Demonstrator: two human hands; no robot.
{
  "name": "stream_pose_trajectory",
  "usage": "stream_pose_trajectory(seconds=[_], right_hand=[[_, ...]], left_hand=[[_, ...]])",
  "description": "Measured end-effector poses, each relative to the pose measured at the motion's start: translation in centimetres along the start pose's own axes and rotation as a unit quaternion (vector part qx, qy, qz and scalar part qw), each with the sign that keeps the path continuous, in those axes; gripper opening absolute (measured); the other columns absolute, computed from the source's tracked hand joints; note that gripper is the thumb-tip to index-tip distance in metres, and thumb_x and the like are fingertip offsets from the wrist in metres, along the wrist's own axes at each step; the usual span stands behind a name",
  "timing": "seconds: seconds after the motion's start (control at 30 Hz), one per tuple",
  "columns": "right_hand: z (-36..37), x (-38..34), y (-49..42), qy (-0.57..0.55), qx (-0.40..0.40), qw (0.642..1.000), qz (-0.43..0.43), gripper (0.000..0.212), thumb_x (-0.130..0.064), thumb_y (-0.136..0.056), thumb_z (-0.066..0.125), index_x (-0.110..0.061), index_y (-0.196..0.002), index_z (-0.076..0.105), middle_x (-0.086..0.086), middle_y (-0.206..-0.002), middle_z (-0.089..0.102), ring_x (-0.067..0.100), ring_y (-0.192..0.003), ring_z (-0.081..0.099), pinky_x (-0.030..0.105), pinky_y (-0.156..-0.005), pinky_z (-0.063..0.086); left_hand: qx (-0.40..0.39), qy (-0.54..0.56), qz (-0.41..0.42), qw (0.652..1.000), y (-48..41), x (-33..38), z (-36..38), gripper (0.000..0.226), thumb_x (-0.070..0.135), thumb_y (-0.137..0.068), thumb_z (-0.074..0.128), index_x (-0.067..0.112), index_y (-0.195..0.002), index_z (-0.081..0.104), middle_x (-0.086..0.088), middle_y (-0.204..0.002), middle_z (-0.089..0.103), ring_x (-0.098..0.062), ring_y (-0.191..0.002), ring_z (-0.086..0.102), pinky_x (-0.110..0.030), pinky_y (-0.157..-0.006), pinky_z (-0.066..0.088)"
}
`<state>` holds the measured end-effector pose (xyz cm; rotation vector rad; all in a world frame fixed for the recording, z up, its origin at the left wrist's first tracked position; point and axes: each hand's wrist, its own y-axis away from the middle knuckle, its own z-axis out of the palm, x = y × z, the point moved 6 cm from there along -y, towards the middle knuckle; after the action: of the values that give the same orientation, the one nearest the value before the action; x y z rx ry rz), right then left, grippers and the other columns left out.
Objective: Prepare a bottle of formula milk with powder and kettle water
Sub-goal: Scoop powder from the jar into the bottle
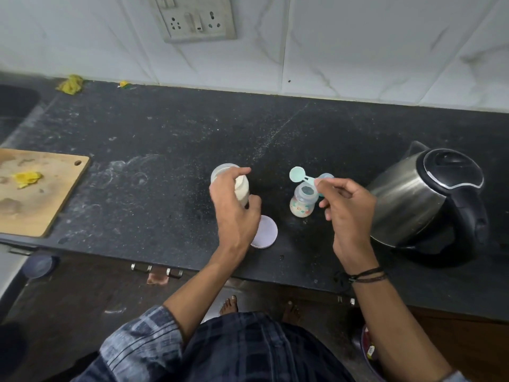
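My left hand (234, 205) grips a clear jar of pale formula powder (242, 188), tilted with its open mouth toward the back left. Its round lilac lid (265, 232) lies flat on the black counter just right of that hand. My right hand (348, 205) pinches the handle of a teal measuring scoop (298, 174), held above the small open baby bottle (303, 202). The bottle stands upright with pale contents in its lower part. A teal bottle cap (326, 177) sits behind the bottle, partly hidden by my fingers. A steel kettle (429, 199) stands at the right.
A wooden cutting board (41, 194) with a yellow scrap lies at the left, beside a sink edge (16, 106). The tiled wall carries a socket plate (197, 17). Yellow scraps (71, 84) lie along the back edge. The counter's front edge (192, 267) runs below my wrists.
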<state>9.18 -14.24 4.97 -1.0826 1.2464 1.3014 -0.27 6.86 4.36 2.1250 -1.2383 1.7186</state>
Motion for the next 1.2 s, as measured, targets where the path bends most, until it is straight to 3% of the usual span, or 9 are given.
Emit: stream_pose_trajectory(seconds=[0.07,0.13,0.33,0.47,0.63,0.77,0.97,1.07,1.2], right_hand=[[2.2,-0.8,0.2,0.032,-0.033,0.999,-0.023,0.012,-0.005,-0.084,0.08,-0.016,-0.077,0.08,0.013,-0.064,0.064,0.009,-0.05,0.049,0.021,-0.045,0.038],[4.5,-1.1,0.2,0.08,-0.065,0.994,-0.036,0.005,-0.01,-0.083,0.082,-0.012,-0.079,0.079,0.0,-0.058,0.063,0.01,-0.047,0.048,0.024,-0.047,0.04],[11.2,-1.0,-0.2,0.215,-0.14,0.963,-0.085,0.002,-0.023,-0.081,0.082,-0.022,-0.079,0.081,-0.014,-0.074,0.075,0.004,-0.069,0.067,0.032,-0.067,0.056],[14.7,-1.5,-0.6,0.37,-0.19,0.893,-0.173,0.004,-0.027,-0.084,0.076,-0.025,-0.083,0.08,-0.012,-0.08,0.069,0.013,-0.078,0.066,0.031,-0.068,0.049],[18.6,-1.3,-0.4,0.536,-0.252,0.766,-0.251,0.012,-0.021,-0.091,0.066,-0.023,-0.093,0.077,0.0,-0.105,0.066,0.033,-0.094,0.066,0.033,-0.07,0.038],[20.0,-0.7,-0.4,0.6,-0.259,0.712,-0.259,0.016,-0.012,-0.091,0.063,-0.015,-0.101,0.074,0.008,-0.114,0.07,0.038,-0.1,0.068,0.041,-0.078,0.051],[20.2,-0.1,-0.9,0.587,-0.269,0.737,-0.2,0.022,-0.033,-0.088,0.075,-0.017,-0.104,0.076,0.007,-0.113,0.074,0.035,-0.1,0.069,0.037,-0.077,0.052],[18.6,-0.8,-1.3,0.519,-0.244,0.798,-0.187,0.025,-0.048,-0.09,0.072,-0.026,-0.099,0.08,-0.003,-0.106,0.072,0.025,-0.094,0.068,0.034,-0.073,0.048],[14.3,-1.8,-0.2,0.372,-0.14,0.89,-0.225,0.016,-0.036,-0.092,0.072,-0.024,-0.082,0.077,-0.009,-0.075,0.057,0.013,-0.068,0.057,0.031,-0.063,0.043]], left_hand=[[0.04,-0.014,-0.004,0.999,0.2,-1.4,-1.7,0.048,0.01,-0.077,0.065,0.018,-0.124,0.059,0.009,-0.126,0.054,0.004,-0.121,0.039,-0.041,-0.105,0.042],[0.039,-0.021,-0.046,0.998,0.3,-3.0,-2.8,0.057,0.016,-0.075,0.068,0.016,-0.13,0.055,0.007,-0.131,0.051,0.0,-0.123,0.037,-0.048,-0.107,0.042],[-0.069,-0.041,-0.161,0.984,-0.8,-6.7,-3.5,0.096,0.03,-0.074,0.087,0.017,-0.154,0.037,0.001,-0.151,0.038,-0.017,-0.141,0.032,-0.041,-0.118,0.036],[-0.117,-0.038,-0.179,0.976,-1.5,-7.1,-2.9,0.102,0.045,-0.067,0.084,0.018,-0.154,0.039,0.003,-0.154,0.038,-0.015,-0.14,0.031,-0.032,-0.114,0.035],[-0.112,-0.062,-0.156,0.979,-2.4,-7.5,-2.7,0.083,0.029,-0.078,0.09,0.017,-0.148,0.047,0.001,-0.151,0.043,-0.016,-0.138,0.032,-0.029,-0.112,0.032],[-0.108,-0.063,-0.153,0.98,-2.8,-7.9,-2.5,0.076,0.03,-0.08,0.089,0.019,-0.144,0.051,0.003,-0.146,0.046,-0.011,-0.131,0.033,-0.026,-0.107,0.032],[-0.116,-0.065,-0.151,0.979,-3.2,-8.4,-2.4,0.075,0.032,-0.079,0.09,0.02,-0.142,0.051,0.005,-0.144,0.047,-0.004,-0.124,0.031,-0.026,-0.107,0.033],[-0.125,-0.064,-0.154,0.978,-3.3,-8.6,-2.4,0.08,0.032,-0.077,0.091,0.02,-0.144,0.049,0.004,-0.147,0.045,-0.008,-0.128,0.032,-0.028,-0.11,0.033],[-0.139,-0.064,-0.161,0.975,-3.2,-8.9,-2.1,0.088,0.033,-0.075,0.092,0.02,-0.149,0.046,0.003,-0.151,0.042,-0.014,-0.137,0.032,-0.029,-0.112,0.031]])
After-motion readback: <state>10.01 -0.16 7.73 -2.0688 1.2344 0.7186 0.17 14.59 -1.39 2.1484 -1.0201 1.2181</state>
